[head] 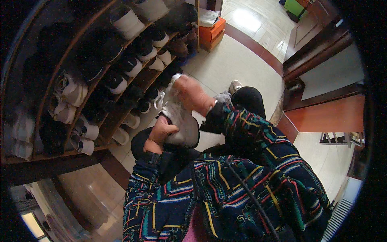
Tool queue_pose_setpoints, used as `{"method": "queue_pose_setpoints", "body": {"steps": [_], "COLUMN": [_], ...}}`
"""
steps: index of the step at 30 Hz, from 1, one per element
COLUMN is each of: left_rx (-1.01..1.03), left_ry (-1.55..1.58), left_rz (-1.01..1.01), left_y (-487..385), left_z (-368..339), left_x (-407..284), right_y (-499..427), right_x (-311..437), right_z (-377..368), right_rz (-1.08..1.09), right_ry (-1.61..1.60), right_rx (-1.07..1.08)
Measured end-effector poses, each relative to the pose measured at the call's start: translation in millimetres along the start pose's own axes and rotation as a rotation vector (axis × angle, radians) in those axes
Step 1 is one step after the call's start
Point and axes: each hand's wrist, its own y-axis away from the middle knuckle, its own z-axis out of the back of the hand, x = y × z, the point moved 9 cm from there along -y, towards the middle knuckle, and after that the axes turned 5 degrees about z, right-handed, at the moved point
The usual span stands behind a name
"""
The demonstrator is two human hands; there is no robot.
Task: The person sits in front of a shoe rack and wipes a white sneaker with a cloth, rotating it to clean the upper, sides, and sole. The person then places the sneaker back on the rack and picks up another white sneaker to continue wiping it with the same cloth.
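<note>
A light grey lace-up shoe (182, 124) with white laces and a dark edge is held over my lap. My left hand (160, 133) grips it at the opening, with the thumb outside on the upper and the fingers hidden inside. Blurred, my right hand (193, 93) lies against the toe end, by something whitish; whether its fingers hold a separate thing cannot be told. A grey fluffy item (223, 98) is near my right cuff, above my knee.
On the left stands a wooden shoe rack (104, 124) with many shoes. Orange boxes (211, 34) are at its far end, a white bag (208, 18) on top. A dark wooden door frame (320, 60) stands on the right, a small rack (337, 139) beyond it.
</note>
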Motion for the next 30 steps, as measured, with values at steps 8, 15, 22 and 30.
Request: {"method": "queue_pose_setpoints", "body": {"steps": [8,15,22,30], "left_rx": [-0.176,-0.151,-0.253,-0.349], "left_ry": [-0.497,-0.006,0.078,0.151], "left_rz": [-0.250,0.008,-0.149,-0.242], "left_y": [1,9,8,7], "left_z": [1,4,6,29], "left_x": [-24,-24,-40,-38], "right_y": [39,16,55,64], "right_x": [61,-61,5,-50], "right_z": [-29,34,-32,-26], "right_rz": [0.132,-0.232,-0.226,-0.699], "right_ry": [-0.428,-0.062,-0.501,-1.605], "right_rx": [0.186,-0.313,0.285,-0.070]}}
